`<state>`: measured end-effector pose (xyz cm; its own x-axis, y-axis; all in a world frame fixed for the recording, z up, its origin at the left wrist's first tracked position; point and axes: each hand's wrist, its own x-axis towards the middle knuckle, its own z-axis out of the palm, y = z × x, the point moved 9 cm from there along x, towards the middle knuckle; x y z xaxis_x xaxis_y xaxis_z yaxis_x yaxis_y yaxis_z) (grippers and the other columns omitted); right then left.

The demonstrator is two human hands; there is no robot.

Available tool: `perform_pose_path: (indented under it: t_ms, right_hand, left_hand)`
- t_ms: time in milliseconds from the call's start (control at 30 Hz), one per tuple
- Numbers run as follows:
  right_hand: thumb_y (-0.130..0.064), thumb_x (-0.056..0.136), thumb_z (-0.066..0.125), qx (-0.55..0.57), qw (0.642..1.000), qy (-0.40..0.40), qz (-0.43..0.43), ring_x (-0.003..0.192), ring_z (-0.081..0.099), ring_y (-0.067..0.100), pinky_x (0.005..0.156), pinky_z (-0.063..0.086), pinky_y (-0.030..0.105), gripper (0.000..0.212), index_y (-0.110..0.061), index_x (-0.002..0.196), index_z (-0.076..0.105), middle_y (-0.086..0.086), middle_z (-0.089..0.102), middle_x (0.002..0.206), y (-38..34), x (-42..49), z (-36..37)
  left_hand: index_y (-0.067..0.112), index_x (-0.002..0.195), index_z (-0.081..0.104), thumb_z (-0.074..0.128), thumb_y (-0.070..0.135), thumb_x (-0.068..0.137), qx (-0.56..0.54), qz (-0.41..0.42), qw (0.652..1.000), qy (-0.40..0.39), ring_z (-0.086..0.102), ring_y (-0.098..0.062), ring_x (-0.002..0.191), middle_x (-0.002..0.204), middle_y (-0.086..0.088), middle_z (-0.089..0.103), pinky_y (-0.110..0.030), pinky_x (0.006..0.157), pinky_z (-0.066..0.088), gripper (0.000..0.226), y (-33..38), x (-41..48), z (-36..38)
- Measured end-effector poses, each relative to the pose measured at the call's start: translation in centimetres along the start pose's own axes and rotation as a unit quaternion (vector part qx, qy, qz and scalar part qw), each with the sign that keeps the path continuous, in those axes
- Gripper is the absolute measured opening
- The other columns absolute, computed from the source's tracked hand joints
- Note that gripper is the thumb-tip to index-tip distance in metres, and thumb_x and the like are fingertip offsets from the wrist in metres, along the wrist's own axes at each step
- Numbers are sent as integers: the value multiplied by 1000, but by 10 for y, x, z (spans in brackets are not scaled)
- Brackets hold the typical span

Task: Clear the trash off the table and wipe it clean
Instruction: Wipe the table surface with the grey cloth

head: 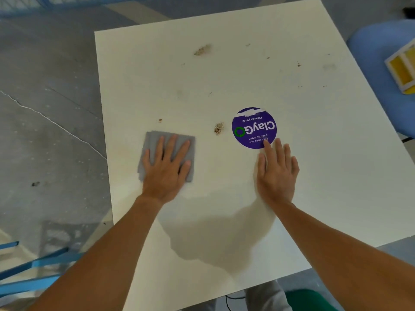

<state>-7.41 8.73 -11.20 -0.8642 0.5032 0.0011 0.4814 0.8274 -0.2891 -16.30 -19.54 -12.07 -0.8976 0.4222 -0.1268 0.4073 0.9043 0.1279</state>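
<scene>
Left hand [167,167] is lying flat, fingers spread wide, pressing grey cloth [152,142] onto white table [224,81]. Right hand [277,173] is lying flat, fingers straight and close together, gripping nothing, index tip touching purple sticker [253,127]. Crumb pile [218,128] is sitting between both sets of fingertips, scattered crumbs [202,50] well beyond. Grey floor [45,108] is showing left, blue chair [370,48] right. Both forearms are reaching forward, palms down.
</scene>
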Motion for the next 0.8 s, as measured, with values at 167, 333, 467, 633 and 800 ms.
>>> perform_pose_path:
  t_ms: [167, 333, 467, 633, 800]
  right_hand:
    - [-39, 105, 22, 0, 1000, -2, 3, 150, 15, 22, 119, 16, 44, 46, -33, 151, 27, -1, 24, 161, 2, -1, 0]
    - [-42, 104, 18, 1, 1000, -4, 0, 150, 15, 22, 119, 16, 43, 49, -32, 152, 27, -1, 24, 161, 1, -1, 0]
    - [-41, 105, 20, 5, 1000, -9, 7, 150, 15, 22, 120, 16, 44, 48, -32, 151, 27, -1, 24, 161, 2, -1, 1]
    - [-40, 105, 21, 4, 1000, -11, 8, 150, 14, 22, 120, 15, 44, 47, -32, 152, 26, -1, 23, 162, 3, -1, 0]
    - [-40, 105, 20, 5, 1000, -11, 5, 150, 14, 23, 120, 16, 45, 48, -32, 152, 26, -1, 23, 162, 3, -1, 0]
  left_hand:
    - [33, 153, 29, 26, 43, 100, -31, -29, 999, 14, 19, -33, 149, 162, -2, 23, -66, 109, 20, 54, 49, 11, 1]
    - [33, 155, 23, 29, 46, 103, -2, 104, 994, 15, 13, -31, 151, 164, 0, 17, -62, 114, 15, 54, 93, -33, 9]
    - [37, 155, 19, 22, 50, 102, 27, 122, 992, -1, 12, -27, 151, 164, 3, 15, -62, 113, 14, 55, 61, -29, 8]
    - [36, 156, 12, 10, 50, 99, -12, -8, 999, -36, 3, -29, 152, 166, 0, 5, -67, 111, 11, 59, 30, 13, 5]
    - [38, 156, 7, 16, 46, 102, -40, -34, 998, -38, -2, -30, 152, 166, 1, -2, -66, 112, 6, 55, 71, 31, 6]
